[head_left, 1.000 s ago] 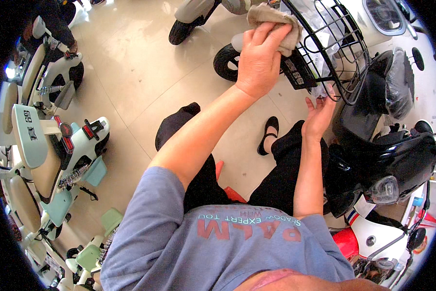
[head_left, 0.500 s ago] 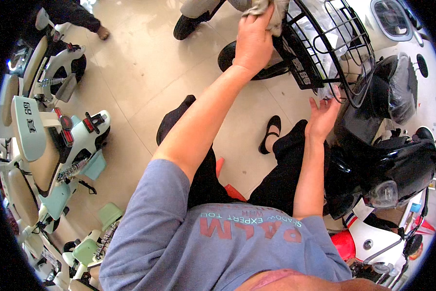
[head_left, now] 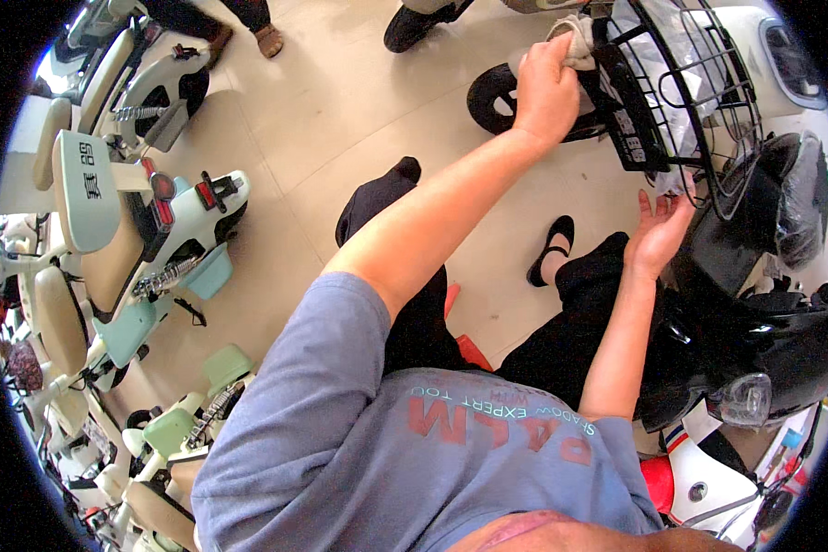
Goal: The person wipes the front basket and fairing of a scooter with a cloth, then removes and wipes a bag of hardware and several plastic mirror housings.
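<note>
Head view: cloth (head_left: 579,51) is now bunched in the curled left hand (head_left: 547,87), held straighter-fingered half a second ago; grip judged firmer. Basket (head_left: 671,75) is seen just right of it, near the loosely open right hand (head_left: 659,228).

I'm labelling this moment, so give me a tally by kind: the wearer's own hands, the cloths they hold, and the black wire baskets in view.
Hands: 2, left hand and right hand
Cloth: 1
Black wire basket: 1
Total: 4
</note>
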The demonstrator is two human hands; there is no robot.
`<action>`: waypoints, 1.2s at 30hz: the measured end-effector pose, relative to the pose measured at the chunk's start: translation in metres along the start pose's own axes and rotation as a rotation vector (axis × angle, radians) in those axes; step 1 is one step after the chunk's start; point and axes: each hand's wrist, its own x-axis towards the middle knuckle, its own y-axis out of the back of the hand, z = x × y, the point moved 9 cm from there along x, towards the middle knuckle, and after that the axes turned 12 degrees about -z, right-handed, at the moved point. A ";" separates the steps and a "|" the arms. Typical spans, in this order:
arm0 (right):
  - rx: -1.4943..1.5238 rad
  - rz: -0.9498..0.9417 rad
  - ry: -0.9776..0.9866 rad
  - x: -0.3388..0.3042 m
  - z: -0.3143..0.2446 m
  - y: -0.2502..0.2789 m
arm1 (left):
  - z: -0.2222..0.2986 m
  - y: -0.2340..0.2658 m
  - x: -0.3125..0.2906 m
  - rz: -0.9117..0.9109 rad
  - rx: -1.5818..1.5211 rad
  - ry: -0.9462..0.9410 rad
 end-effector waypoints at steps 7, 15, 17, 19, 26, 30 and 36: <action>-0.009 -0.030 -0.020 0.000 -0.001 -0.002 | 0.025 0.027 -0.008 0.215 0.030 -0.114; -0.024 0.032 -0.003 0.005 0.008 0.013 | 0.046 0.018 -0.004 0.113 0.261 -0.238; 0.006 0.031 -0.022 0.004 0.007 0.010 | 0.064 0.033 -0.012 0.156 0.033 -0.126; -0.020 -0.010 0.026 0.005 0.005 0.010 | 0.087 0.046 -0.014 0.254 0.028 -0.211; 0.000 0.046 0.006 0.002 -0.001 0.004 | 0.070 -0.018 -0.042 -0.096 0.110 -0.175; 0.027 0.032 -0.010 0.004 -0.002 0.000 | 0.076 -0.043 -0.080 -0.319 0.108 -0.142; -0.020 0.008 0.015 0.006 0.004 0.007 | 0.090 -0.051 -0.102 -0.393 -0.002 -0.322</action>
